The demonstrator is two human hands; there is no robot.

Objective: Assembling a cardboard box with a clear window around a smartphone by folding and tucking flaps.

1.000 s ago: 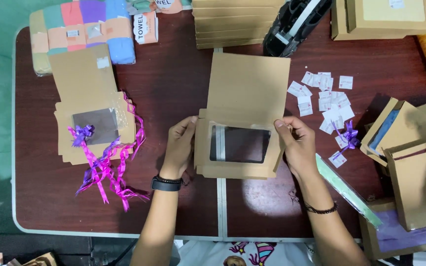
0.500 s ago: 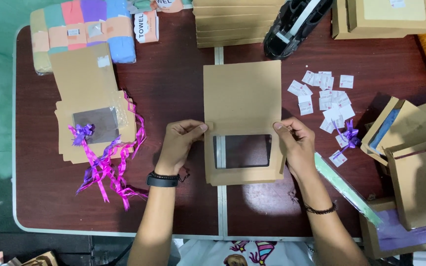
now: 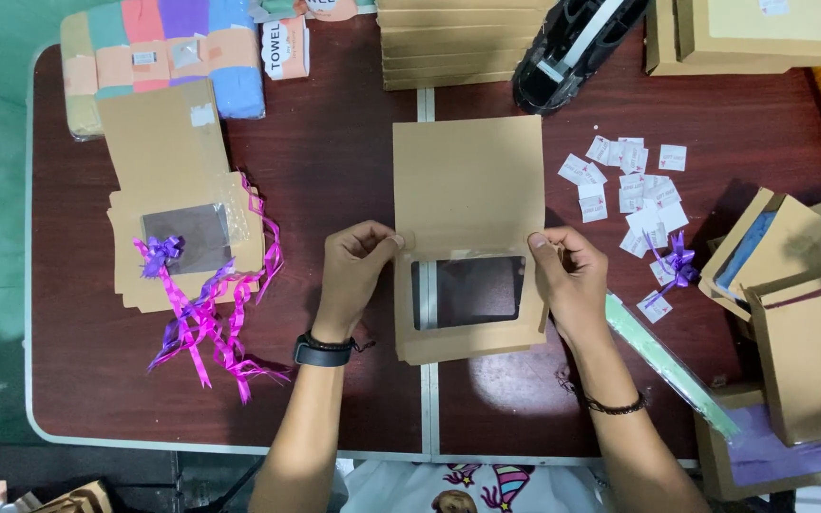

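Note:
A flat brown cardboard box blank (image 3: 468, 176) with a clear window (image 3: 468, 290) lies unfolded in the middle of the dark red table (image 3: 334, 161). My left hand (image 3: 353, 271) pinches its left edge at the fold, and my right hand (image 3: 570, 275) pinches the right edge at the same height. The upper flap lies flat on the table away from me. The windowed part rests between my hands.
A pile of window box blanks with purple ribbon bows (image 3: 203, 313) lies at left, below folded coloured towels (image 3: 159, 52). Small white stickers (image 3: 634, 185) and a bow (image 3: 675, 261) lie at right. Folded boxes (image 3: 800, 313) crowd the right edge. A tape dispenser (image 3: 572, 43) and stacked cardboard (image 3: 444, 43) stand behind.
The upper flap, earlier raised over the window, has been folded back and now lies flat on the table. Both hands shifted outward to the blank's side edges.

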